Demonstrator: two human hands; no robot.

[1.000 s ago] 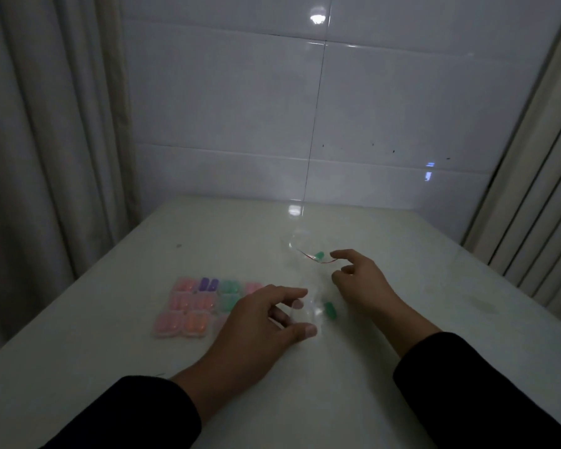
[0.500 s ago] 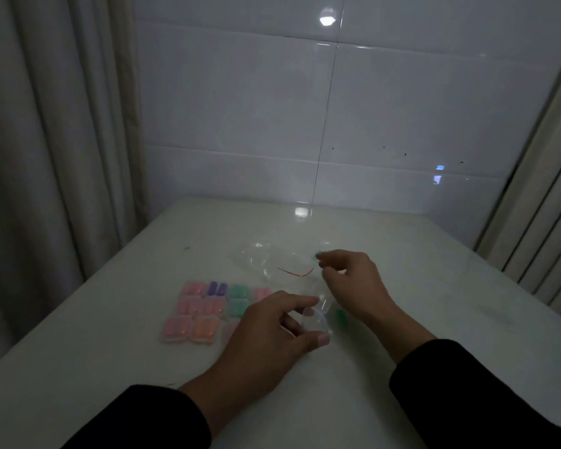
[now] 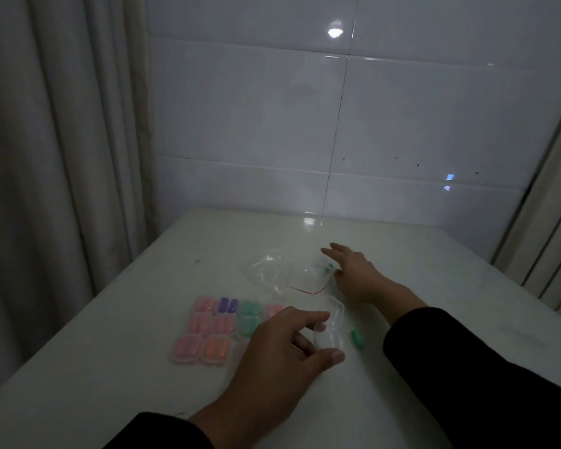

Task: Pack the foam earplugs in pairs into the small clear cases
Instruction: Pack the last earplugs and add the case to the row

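My left hand (image 3: pixel 282 348) holds a small clear case (image 3: pixel 330 325) between fingertips and thumb; its lid stands open, and I see nothing inside it. One loose green earplug (image 3: pixel 357 339) lies on the table just right of the case. Farther back, my right hand (image 3: pixel 357 275) reaches to the right end of a crumpled clear plastic bag (image 3: pixel 282 273). Its index finger is stretched out over the bag, and its thumb lies beside a green earplug (image 3: pixel 328 268) that shows through the plastic.
Several filled cases (image 3: pixel 217 328) with pink, purple, green and orange earplugs sit in a block left of my left hand. The white table (image 3: pixel 434 286) meets a tiled wall at the back. Curtains hang at the left and right.
My right hand moved back and stretched out over the bag's right end. The bag now lies more spread out. My left hand keeps hold of the open case.
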